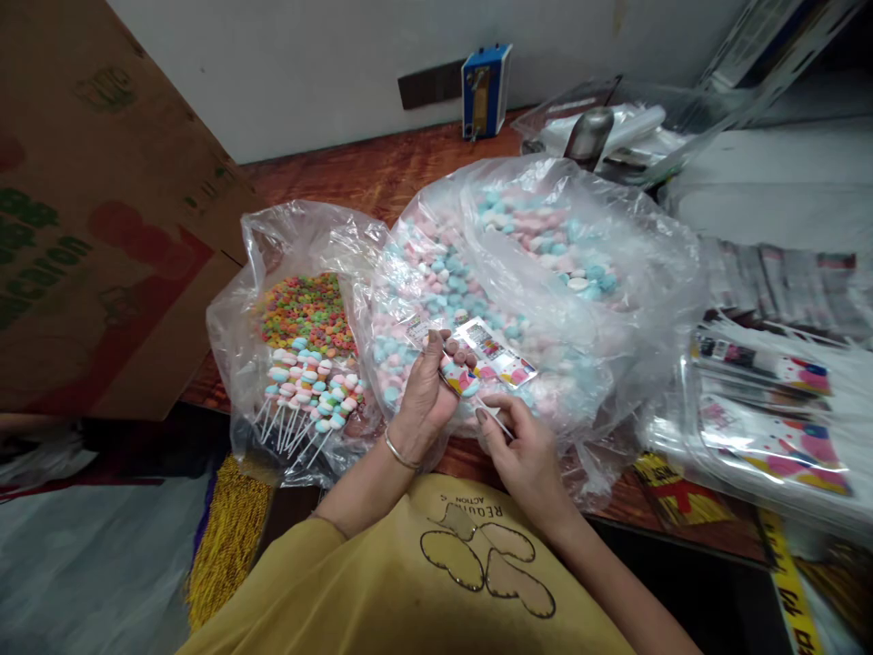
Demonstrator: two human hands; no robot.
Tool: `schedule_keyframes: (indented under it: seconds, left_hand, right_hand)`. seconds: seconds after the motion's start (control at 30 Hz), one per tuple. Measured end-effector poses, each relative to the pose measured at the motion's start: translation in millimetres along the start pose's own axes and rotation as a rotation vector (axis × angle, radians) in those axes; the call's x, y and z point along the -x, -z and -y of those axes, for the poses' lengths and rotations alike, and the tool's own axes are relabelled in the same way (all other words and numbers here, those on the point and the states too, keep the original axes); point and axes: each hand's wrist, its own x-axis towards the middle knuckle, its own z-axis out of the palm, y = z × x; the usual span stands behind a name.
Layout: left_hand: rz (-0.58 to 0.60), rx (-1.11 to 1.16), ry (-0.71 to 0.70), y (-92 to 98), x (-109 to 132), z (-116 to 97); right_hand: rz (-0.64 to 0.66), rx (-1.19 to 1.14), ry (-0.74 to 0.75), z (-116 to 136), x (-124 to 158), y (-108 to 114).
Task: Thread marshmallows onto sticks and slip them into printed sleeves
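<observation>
My left hand point(428, 391), with a bangle at the wrist, is curled closed around a blue-and-white marshmallow point(470, 389); part of its grip is hidden. From the right, my right hand point(522, 446) pinches a thin white stick point(501, 423) whose upper end meets the marshmallow. Under both hands lies a large clear bag point(436, 282) of pink, blue and white marshmallows. A printed packet point(495, 350) rests on that bag, just beyond my fingers. To the left, marshmallow sticks point(306, 387) lie in a bunch on a bag of colourful ring-shaped candies point(306, 309).
A tall cardboard box point(102, 227) stands at the left. Behind the bags are a blue device point(486, 91) and a clear bin point(655, 136) holding plastic film. Stacked printed packets point(777, 437) lie at the right. Yellow fringe point(228, 546) hangs below the table's front edge.
</observation>
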Motion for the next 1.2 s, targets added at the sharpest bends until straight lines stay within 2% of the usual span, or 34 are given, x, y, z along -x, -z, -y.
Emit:
schedule_keyframes:
  seconds: [0.07,0.13,0.2,0.33,0.4,0.47,0.63,0.87,1.0,1.1,1.2]
  left_hand:
    - [0.002,0.000,-0.004,0.0,-1,0]
    - [0.012,-0.006,-0.003,-0.5,0,1]
    - [0.029,-0.028,-0.004,-1.0,3,4]
    - [0.026,-0.107,-0.007,0.5,10,16]
    - [0.020,-0.117,0.028,2.6,11,19]
    - [0.016,-0.106,0.042,4.6,9,19]
    - [0.055,-0.161,-0.038,5.6,6,13]
    - [0.127,-0.327,0.054,17.7,18,36]
    - [0.157,-0.367,0.039,20.8,23,37]
    - [0.148,-0.390,0.026,19.5,23,32]
    - [0.097,-0.381,0.018,20.0,21,31]
  right_hand:
    - [-0.101,0.310,0.231,-2,2,1]
    - [-0.108,0.414,0.331,-2,3,0]
    - [-0.071,0.322,0.266,1,1,-4]
    - [0.050,-0.163,-0.121,9,-7,-14]
    - [0.097,-0.328,-0.232,10,-10,-16]
    - [0.112,-0.328,-0.234,9,-10,-15]
    - [0.115,-0.151,-0.142,4,-3,-8]
    - [0.020,-0.446,-0.256,-7,-9,-23]
    - [0.013,-0.636,-0.286,-17,-10,-26]
    - [0.002,-0.632,-0.273,-21,-8,-22]
    - [-0.002,-0.532,-0.248,-22,-5,-19]
